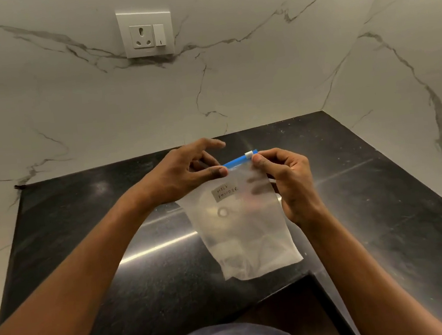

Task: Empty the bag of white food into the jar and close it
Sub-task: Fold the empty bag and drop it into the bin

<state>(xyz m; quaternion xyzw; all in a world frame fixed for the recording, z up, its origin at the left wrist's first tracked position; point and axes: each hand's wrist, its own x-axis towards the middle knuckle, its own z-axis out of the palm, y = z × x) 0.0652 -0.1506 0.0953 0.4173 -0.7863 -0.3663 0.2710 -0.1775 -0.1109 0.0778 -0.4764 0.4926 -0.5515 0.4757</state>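
Observation:
A clear zip bag (pixel 247 236) with a blue zip strip and a white slider hangs above the black counter. It carries a label reading "milk powder", and white powder lies in its bottom. My left hand (pixel 187 171) pinches the bag's top left edge by the strip. My right hand (pixel 284 179) holds the top right corner, thumb right under the white slider (pixel 248 154). Through the bag a round shape with a small ring at its centre shows faintly; it could be the jar's lid, but I cannot tell. No jar is plainly in view.
The black stone counter (pixel 108 207) runs into a corner of white marble walls. A wall socket with a switch (pixel 145 34) sits high on the back wall. The counter's front edge steps in near my body at the bottom.

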